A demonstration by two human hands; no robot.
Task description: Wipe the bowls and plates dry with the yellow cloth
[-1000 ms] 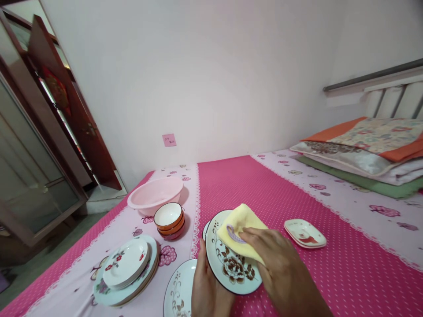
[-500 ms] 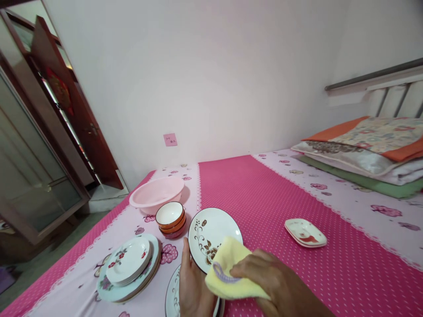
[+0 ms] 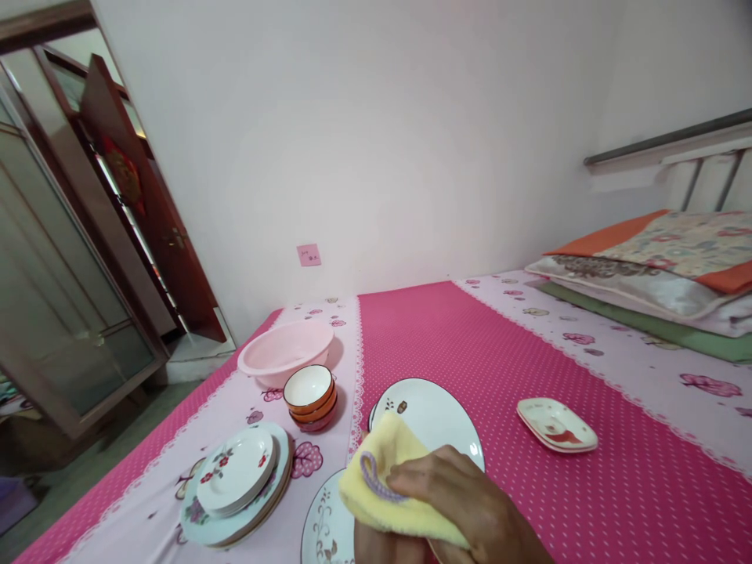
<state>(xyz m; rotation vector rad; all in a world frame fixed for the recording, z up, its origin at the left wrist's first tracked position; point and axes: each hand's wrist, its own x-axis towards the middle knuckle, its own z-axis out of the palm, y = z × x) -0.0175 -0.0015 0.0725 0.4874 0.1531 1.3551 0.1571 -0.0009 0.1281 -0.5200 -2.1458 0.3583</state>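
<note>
My right hand point(image 3: 464, 493) grips a folded yellow cloth point(image 3: 376, 501) with a purple loop and presses it on the lower left of a white plate point(image 3: 440, 415). The plate has a dark rim and a brown pattern, mostly covered by the cloth. My left hand point(image 3: 385, 546) holds this plate from its left side and below; most of its fingers are hidden by cloth and plate. Under the hands, another white plate with a brown vine pattern point(image 3: 326, 521) lies on the bed.
Stacked plates point(image 3: 235, 478) lie at the left on the bedspread point(image 3: 405, 329). Behind them stand several nested orange bowls point(image 3: 309, 389) and a pink basin point(image 3: 282, 352). Small white dishes point(image 3: 558, 423) sit at the right. Folded bedding point(image 3: 646, 266) is piled at the far right.
The plate in my left hand has moved right. The cloth has shifted left across its lower part, now hiding most of the flower pattern and my left thumb. The view has shifted slightly.
</note>
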